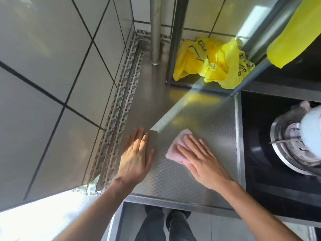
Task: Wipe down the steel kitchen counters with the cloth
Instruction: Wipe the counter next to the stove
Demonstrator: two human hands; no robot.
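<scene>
The steel counter had a dimpled, embossed sheet over smooth metal. The right hand lay flat, fingers straight, pressing a soft pink cloth onto the sheet near its middle. The left hand rested open, fingers straight, at the sheet's curled left edge. Bare counter stretched back toward a crumpled yellow bag; a black stove bordered the right edge.

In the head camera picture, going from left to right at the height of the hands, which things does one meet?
Tiled wall → perforated metal strip → left hand → pink cloth → right hand → counter's raised right edge → black stove top → burner ring.
</scene>
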